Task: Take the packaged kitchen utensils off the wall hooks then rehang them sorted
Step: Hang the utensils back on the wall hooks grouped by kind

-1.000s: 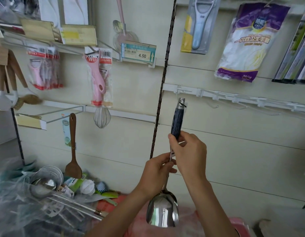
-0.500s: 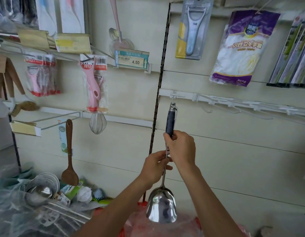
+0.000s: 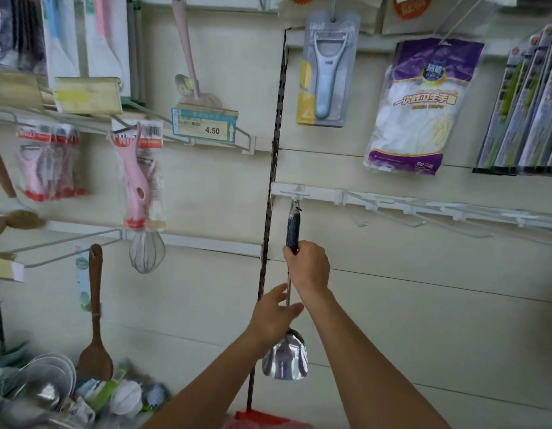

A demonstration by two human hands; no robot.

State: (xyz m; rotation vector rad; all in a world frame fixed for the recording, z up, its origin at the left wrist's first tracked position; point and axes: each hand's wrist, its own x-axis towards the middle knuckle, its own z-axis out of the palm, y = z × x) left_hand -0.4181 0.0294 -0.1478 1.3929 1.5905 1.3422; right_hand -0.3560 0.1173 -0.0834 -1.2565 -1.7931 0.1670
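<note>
Cream slat wall (image 3: 392,305) in a shop, split by a black slotted upright (image 3: 276,168). White hook rail (image 3: 392,202) runs from the upright toward 3 o'clock.

Steel ladle (image 3: 292,227) hangs vertical just right of the upright, near frame centre, with its dark handle up and its bowl down at 6 o'clock. Top loop meets the rail's leftmost hook (image 3: 294,198). Can't tell if it's seated on it.

Right hand (image 3: 308,267) grips the lower end of the handle, fingers curled round it, back of hand to camera.

Left hand (image 3: 273,315) sits at 7 o'clock of the right hand, by the thin shaft above the bowl. Fingers are fairly straight and loosely spread, and the shaft runs between thumb and fingers. Contact unclear.

Around the ladle:
- 12 o'clock: blue peeler (image 3: 325,72) on a card.
- 1–2 o'clock: purple bag of gloves (image 3: 423,103).
- Far right edge at 2 o'clock: row of grey-green packs (image 3: 522,113), contents too blurred to read.
- 10 o'clock: price tag (image 3: 206,125) reading 4.50.
- 9 o'clock: pink peeler pack (image 3: 138,181), with a whisk (image 3: 146,252) hanging just below it.
- 8 o'clock: wooden spatula (image 3: 95,320) on a wire hook.
- 7 o'clock corner: blurred heap of loose utensils (image 3: 45,388).
</note>
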